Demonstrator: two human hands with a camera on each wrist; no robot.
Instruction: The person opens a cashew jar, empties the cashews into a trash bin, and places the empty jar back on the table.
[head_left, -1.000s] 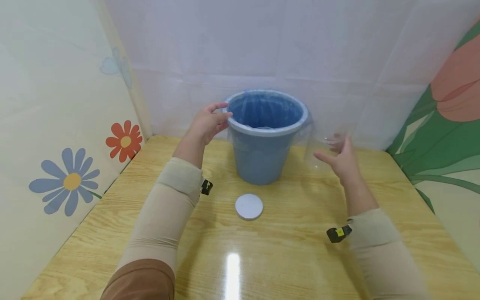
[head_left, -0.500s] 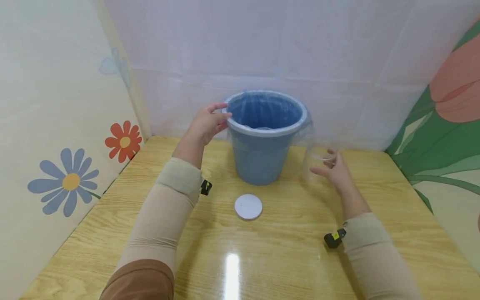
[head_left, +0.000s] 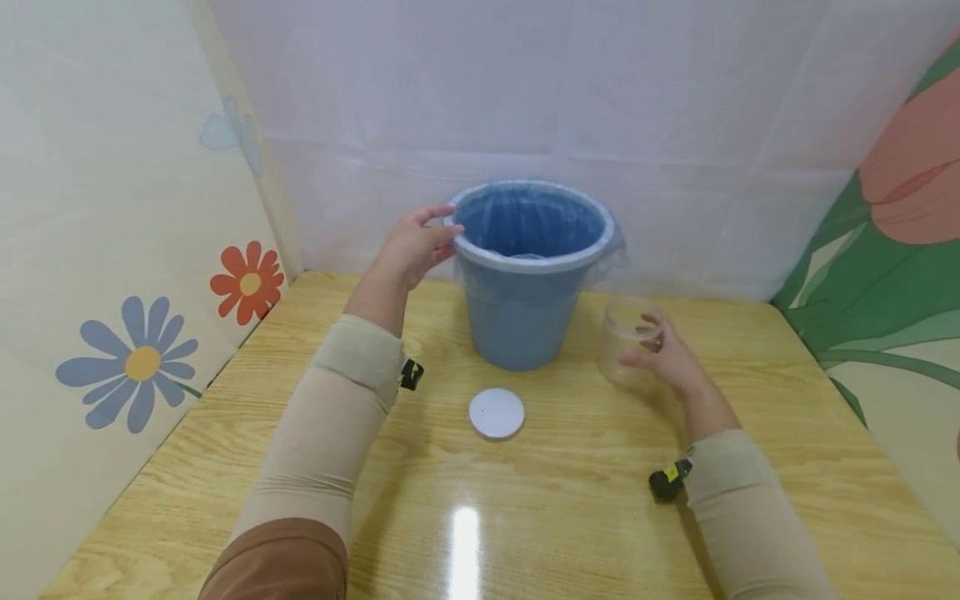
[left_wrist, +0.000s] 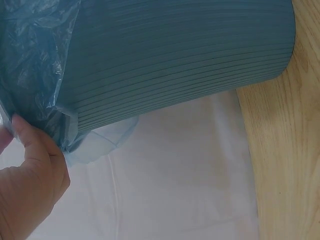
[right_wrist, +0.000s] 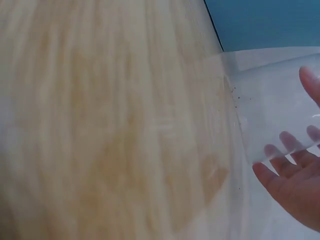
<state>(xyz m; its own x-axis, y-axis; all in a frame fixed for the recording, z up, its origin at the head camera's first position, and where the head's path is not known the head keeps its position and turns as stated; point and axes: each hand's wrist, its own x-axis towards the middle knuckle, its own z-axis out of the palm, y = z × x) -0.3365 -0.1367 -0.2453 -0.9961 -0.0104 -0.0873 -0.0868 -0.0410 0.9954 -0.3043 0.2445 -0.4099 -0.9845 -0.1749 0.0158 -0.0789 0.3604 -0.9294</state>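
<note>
My left hand (head_left: 408, 248) grips the left rim of a light blue trash bin (head_left: 521, 317), thumb and fingers on either side of the edge. A thin clear-blue bag liner (left_wrist: 35, 45) folds over that rim in the left wrist view. To the bin's right, my right hand (head_left: 671, 357) holds a clear, open-topped plastic jar (head_left: 612, 350). Its fingers curl round the jar's side in the right wrist view. The jar stands upright at the tabletop; I cannot tell whether its base touches. A white round lid (head_left: 497, 413) lies flat in front of the bin.
The wood-grain table (head_left: 570, 517) runs back to a white cloth wall (head_left: 420, 100). Flower-printed panels flank it at left and right. Some bag liner bunches out at the bin's right rim. Light glare streaks the table's front.
My right hand has lowered the clear jar toward the tabletop, slightly left and nearer. My left hand, the bin and the lid have stayed in place.
</note>
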